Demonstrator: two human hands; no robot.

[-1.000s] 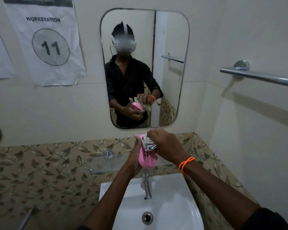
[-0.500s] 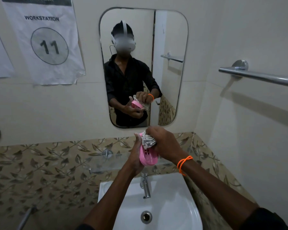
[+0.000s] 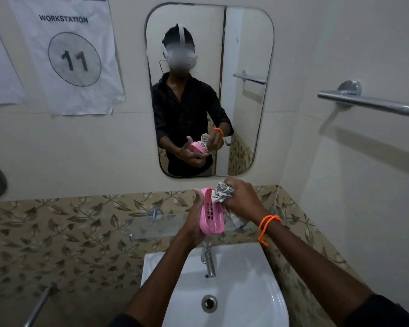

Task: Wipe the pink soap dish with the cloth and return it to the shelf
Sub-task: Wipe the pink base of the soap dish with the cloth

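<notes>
Mid-frame above the sink (image 3: pixel 267 291): left hand (image 3: pixel 194 223) cradling pink soap dish (image 3: pixel 211 212), now tilted slots-up; right hand (image 3: pixel 242 197) bunched tight on cloth (image 3: pixel 223 192), shifted to the dish's upper end. Wiping nearly complete, glass shelf (image 3: pixel 156 226) waiting just behind

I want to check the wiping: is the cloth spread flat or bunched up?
Bunched up. The right hand grips the cloth as a crumpled wad against the pink soap dish, which the left hand holds.
</notes>
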